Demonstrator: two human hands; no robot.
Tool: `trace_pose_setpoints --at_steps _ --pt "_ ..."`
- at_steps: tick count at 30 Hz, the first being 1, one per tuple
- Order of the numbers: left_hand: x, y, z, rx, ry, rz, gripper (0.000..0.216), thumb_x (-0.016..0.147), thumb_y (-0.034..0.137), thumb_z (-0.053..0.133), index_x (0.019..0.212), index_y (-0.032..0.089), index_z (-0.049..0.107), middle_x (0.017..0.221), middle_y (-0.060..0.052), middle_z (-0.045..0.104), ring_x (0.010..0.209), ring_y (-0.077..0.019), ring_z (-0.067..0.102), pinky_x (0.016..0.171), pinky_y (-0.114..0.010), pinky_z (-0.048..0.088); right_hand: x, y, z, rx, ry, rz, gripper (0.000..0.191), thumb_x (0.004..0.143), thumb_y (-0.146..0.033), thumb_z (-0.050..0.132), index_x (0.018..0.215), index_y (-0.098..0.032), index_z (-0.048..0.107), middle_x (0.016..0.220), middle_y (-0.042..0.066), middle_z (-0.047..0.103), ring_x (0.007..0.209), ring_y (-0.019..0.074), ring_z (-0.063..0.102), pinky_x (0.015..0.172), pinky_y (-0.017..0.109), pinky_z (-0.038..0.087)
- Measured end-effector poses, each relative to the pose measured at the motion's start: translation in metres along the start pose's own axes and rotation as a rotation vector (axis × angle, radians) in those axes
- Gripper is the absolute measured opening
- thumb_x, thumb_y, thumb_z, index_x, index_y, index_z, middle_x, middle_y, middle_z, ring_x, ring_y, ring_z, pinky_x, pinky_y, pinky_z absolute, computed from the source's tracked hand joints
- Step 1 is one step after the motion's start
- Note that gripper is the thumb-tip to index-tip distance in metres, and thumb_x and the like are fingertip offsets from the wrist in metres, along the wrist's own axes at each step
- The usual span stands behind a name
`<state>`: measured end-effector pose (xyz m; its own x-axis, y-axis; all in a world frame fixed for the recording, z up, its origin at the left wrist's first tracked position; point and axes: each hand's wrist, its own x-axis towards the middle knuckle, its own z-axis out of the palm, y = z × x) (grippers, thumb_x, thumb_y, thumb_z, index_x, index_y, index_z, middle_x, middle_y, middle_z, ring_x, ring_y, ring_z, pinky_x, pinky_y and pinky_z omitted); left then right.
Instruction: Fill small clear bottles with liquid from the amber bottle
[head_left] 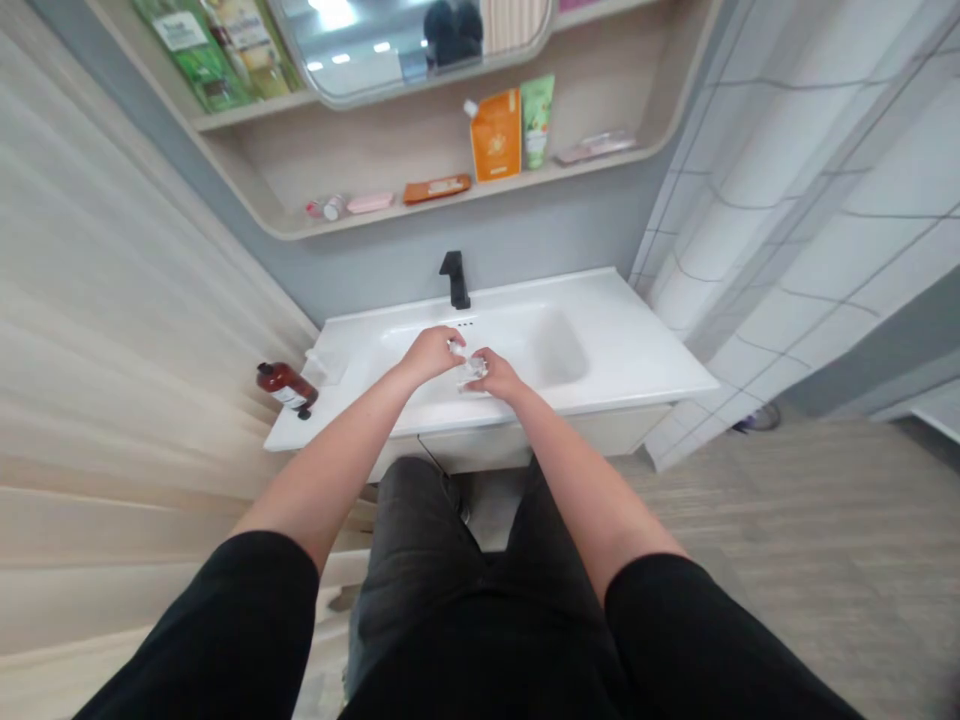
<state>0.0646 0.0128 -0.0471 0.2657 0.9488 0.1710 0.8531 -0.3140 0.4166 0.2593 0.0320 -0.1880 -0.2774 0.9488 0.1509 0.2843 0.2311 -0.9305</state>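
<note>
Well, nearest are the person's black sleeves (pixel 247 610) and dark trousers (pixel 420 530), close against the front of a white counter (pixel 652 360). Off toward its left end is a brown bottle (pixel 289 382) with a pale label, near a grey-beige curtain (pixel 135 250). Ahead, both bare forearms reach in over the white basin (pixel 559 350), and the hands meet there, almost touching. The left hand (pixel 435 350) has its fingertips pinched on something small and clear, while the right hand (pixel 496 375) curls its fingers around the small clear object (pixel 474 369) between them; whether it is one piece or two, I can't tell. Just behind the basin rises a black faucet (pixel 455 281). Higher on the wall, a pale shelf (pixel 352 150) carries a pink box (pixel 370 203), an orange pouch (pixel 496 137) and a green tube (pixel 536 120), with a rounded mirror (pixel 382 75) above them.
</note>
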Motion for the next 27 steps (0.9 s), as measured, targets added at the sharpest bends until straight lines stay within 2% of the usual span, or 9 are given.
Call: trace_pose_setpoints --at_steps 4,9,12,16,19,21,23,25,27 --pt "0.006 0.002 0.01 0.108 -0.116 0.075 0.021 0.086 0.027 0.082 0.103 0.022 0.093 0.11 -0.012 0.088 0.107 -0.0331 0.08 0.102 -0.041 0.06 0.0 -0.001 0.001 -0.034 -0.014 -0.012 0.077 0.052 -0.042 0.102 0.117 -0.027 0.065 0.093 -0.006 0.069 0.088 0.0224 0.065 0.085 0.034 0.052" --pt "0.014 -0.001 0.016 0.147 -0.188 0.071 0.022 0.084 0.034 0.087 0.103 0.025 0.094 0.104 -0.01 0.089 0.103 -0.0331 0.081 0.098 -0.041 0.06 0.001 -0.002 0.001 -0.032 -0.011 -0.003 0.076 0.054 -0.041 0.105 0.118 -0.026 0.067 0.097 -0.004 0.073 0.091 0.0238 0.068 0.088 0.036 0.054" --pt "0.017 0.0 0.015 0.121 -0.206 0.062 0.031 0.079 0.027 0.088 0.11 0.025 0.093 0.11 -0.009 0.089 0.105 -0.0325 0.081 0.098 -0.041 0.061 0.001 -0.003 0.001 -0.045 -0.015 0.005 0.075 0.055 -0.039 0.106 0.118 -0.026 0.067 0.098 -0.003 0.074 0.094 0.0254 0.07 0.09 0.037 0.055" --pt "0.016 0.003 0.009 0.085 -0.327 0.206 0.046 0.076 0.016 0.082 0.12 0.027 0.09 0.123 -0.007 0.087 0.118 -0.0316 0.079 0.105 -0.039 0.059 0.001 -0.005 0.0 -0.039 -0.018 -0.01 0.073 0.056 -0.037 0.107 0.116 -0.025 0.067 0.104 -0.001 0.076 0.098 0.0269 0.071 0.091 0.038 0.056" --pt "0.015 0.005 0.005 0.132 -0.284 0.208 0.048 0.08 0.024 0.085 0.127 0.024 0.086 0.132 -0.011 0.083 0.12 -0.0321 0.078 0.108 -0.039 0.058 0.0 -0.005 0.001 -0.029 -0.01 -0.02 0.076 0.054 -0.037 0.107 0.117 -0.025 0.066 0.101 -0.002 0.075 0.095 0.0255 0.07 0.091 0.037 0.056" --pt "0.014 0.006 0.005 0.195 -0.18 0.115 0.047 0.087 0.038 0.086 0.131 0.02 0.083 0.133 -0.016 0.081 0.118 -0.0345 0.078 0.106 -0.041 0.059 0.0 -0.005 0.001 -0.027 -0.021 -0.016 0.076 0.054 -0.038 0.107 0.117 -0.026 0.066 0.096 -0.004 0.073 0.091 0.0242 0.069 0.088 0.036 0.055" --pt "0.013 0.006 0.007 0.257 -0.112 0.013 0.05 0.093 0.051 0.083 0.13 0.017 0.081 0.125 -0.019 0.082 0.115 -0.038 0.078 0.102 -0.043 0.059 0.0 -0.005 0.001 -0.023 -0.028 -0.013 0.074 0.055 -0.04 0.106 0.116 -0.027 0.066 0.093 -0.005 0.073 0.09 0.0235 0.068 0.087 0.035 0.055" --pt "0.01 0.006 0.009 0.284 -0.159 -0.016 0.044 0.095 0.05 0.081 0.125 0.018 0.081 0.114 -0.018 0.083 0.112 -0.0391 0.079 0.099 -0.044 0.059 0.0 -0.005 0.001 -0.019 -0.029 -0.016 0.074 0.055 -0.038 0.106 0.116 -0.027 0.066 0.095 -0.005 0.073 0.091 0.0236 0.069 0.087 0.035 0.056" --pt "0.007 0.007 0.01 0.249 -0.276 0.079 0.039 0.09 0.04 0.083 0.124 0.021 0.082 0.117 -0.015 0.083 0.116 -0.0372 0.079 0.102 -0.042 0.058 -0.001 -0.006 0.001 -0.012 -0.035 -0.024 0.075 0.054 -0.036 0.106 0.118 -0.026 0.066 0.099 -0.004 0.075 0.093 0.0242 0.07 0.089 0.036 0.056"
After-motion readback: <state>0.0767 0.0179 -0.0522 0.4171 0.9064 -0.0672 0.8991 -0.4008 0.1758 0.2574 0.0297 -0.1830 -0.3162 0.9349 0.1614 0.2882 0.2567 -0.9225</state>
